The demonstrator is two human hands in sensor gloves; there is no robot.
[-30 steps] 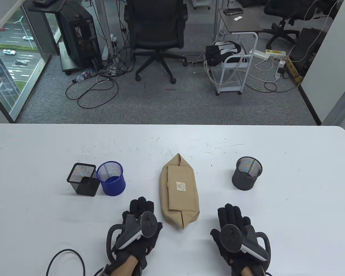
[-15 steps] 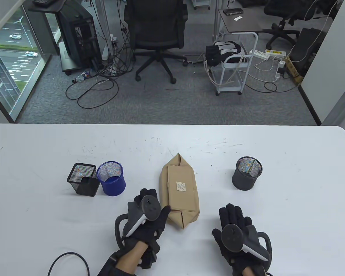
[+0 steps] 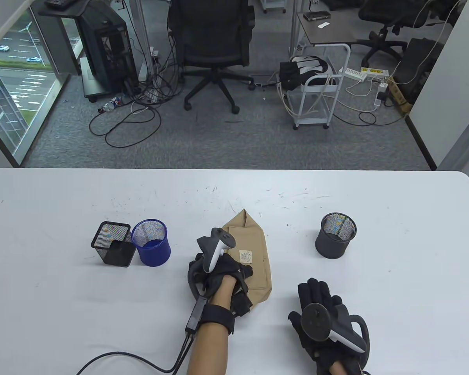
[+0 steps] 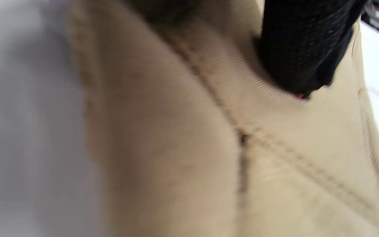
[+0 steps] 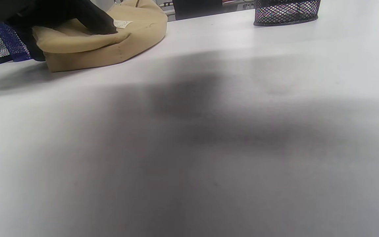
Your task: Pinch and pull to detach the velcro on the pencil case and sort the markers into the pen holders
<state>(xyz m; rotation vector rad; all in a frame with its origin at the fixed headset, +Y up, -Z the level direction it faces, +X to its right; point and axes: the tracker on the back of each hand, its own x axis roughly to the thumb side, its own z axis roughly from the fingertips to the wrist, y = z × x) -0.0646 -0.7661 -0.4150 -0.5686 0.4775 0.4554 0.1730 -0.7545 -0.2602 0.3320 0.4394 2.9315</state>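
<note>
A tan fabric pencil case [image 3: 254, 242] lies closed mid-table, long axis running away from me. My left hand [image 3: 224, 275] grips its near left part, thumb laid across the top flap beside the small label, tracker tilted up. Up close, a gloved fingertip [image 4: 294, 59] presses into the case fabric [image 4: 176, 148]. My right hand [image 3: 316, 300] rests flat and open on the table, right of the case's near end, apart from it. A black square mesh holder [image 3: 113, 244] and a blue round one [image 3: 152, 242] stand left; a dark grey round holder [image 3: 336, 236] stands right. No markers show.
A black cable [image 3: 140, 357] trails from my left wrist across the near table [image 3: 394, 312]. The right wrist view shows the case [image 5: 117, 49] with the glove over it, and the grey holder [image 5: 286, 13] further back. Beyond the far edge are an office chair [image 3: 211, 47] and a cart.
My left hand lifted off the table, moved forward and right, turned on edge and took hold of the case's near left part. The right hand stayed flat in place.
</note>
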